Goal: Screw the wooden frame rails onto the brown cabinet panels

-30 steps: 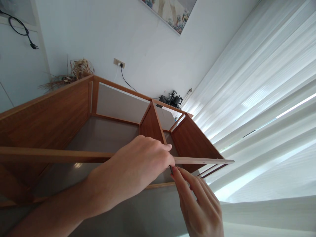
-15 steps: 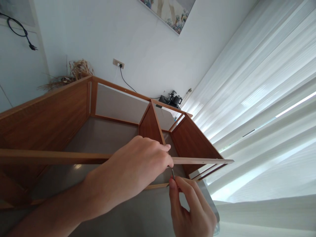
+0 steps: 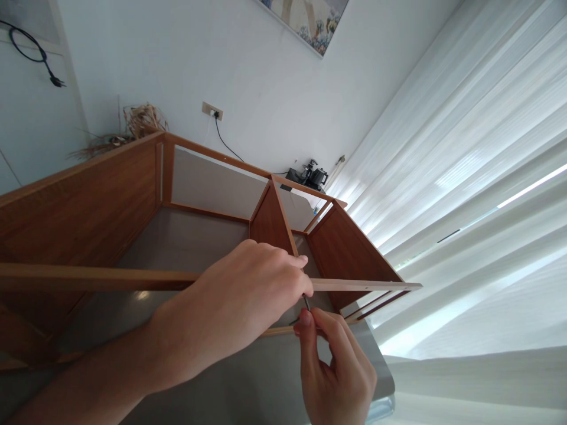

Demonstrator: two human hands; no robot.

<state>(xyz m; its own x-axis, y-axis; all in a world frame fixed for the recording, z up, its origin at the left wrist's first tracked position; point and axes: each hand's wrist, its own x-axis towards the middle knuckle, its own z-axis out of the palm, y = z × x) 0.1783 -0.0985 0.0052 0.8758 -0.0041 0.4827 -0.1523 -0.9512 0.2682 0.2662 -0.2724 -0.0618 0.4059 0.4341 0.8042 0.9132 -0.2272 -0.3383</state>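
A wooden frame with brown panels lies across a grey tabletop. My left hand (image 3: 252, 283) reaches over its near rail (image 3: 133, 278) and is closed around it, where the middle divider (image 3: 274, 215) meets it. Just below, my right hand (image 3: 336, 360) pinches a thin dark hex key (image 3: 306, 303) between thumb and fingers. The key's upper end points at the underside of the rail, beside my left fingertips. Whether it sits in a screw is hidden. A second thin end of the key sticks out left of my right thumb.
The frame's side panel (image 3: 354, 248) stands at the right, near white curtains (image 3: 487, 224). A black kettle (image 3: 318, 177) is behind the frame. Dried stalks (image 3: 144, 121) stand at the back left. A wall socket (image 3: 212, 111) has a black cord plugged in.
My right hand has moved slightly up and left, bringing the hex key's tip up to the rail beside my left fingers. My left hand keeps its hold on the rail.
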